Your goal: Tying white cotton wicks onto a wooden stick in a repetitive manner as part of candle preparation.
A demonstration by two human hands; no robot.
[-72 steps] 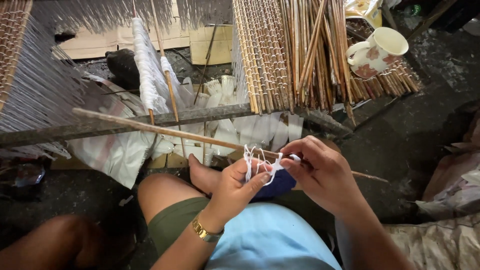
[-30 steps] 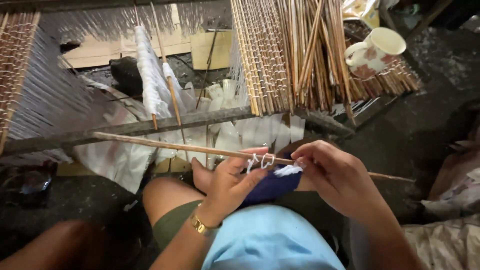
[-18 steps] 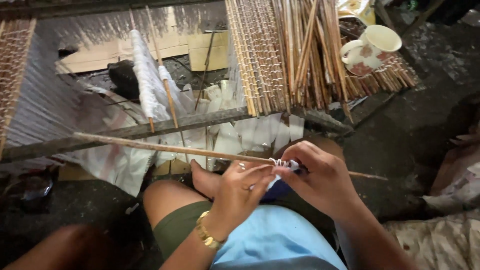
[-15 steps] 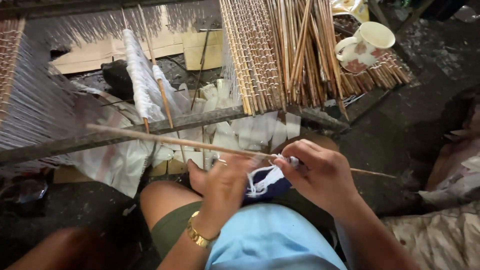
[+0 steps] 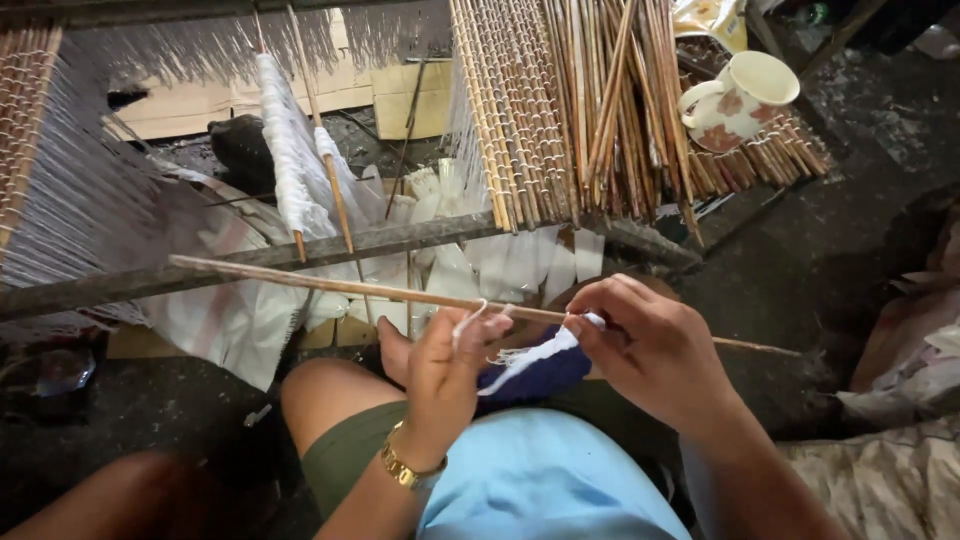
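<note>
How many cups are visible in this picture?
1: a cream cup with red flower prints stands at the upper right, on the bundle of bamboo sticks. Others may be hidden outside the view.

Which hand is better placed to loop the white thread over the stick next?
Probably the left hand: the loose white thread runs from its fingers, just under the stick. The right hand is pinching thread against the stick.

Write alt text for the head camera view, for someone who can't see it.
Two bare hands, left hand and right hand, work white cotton thread around a long thin wooden stick held over the person's lap. Beyond lies a mat of bound bamboo sticks with a cream floral mug on it.
</note>
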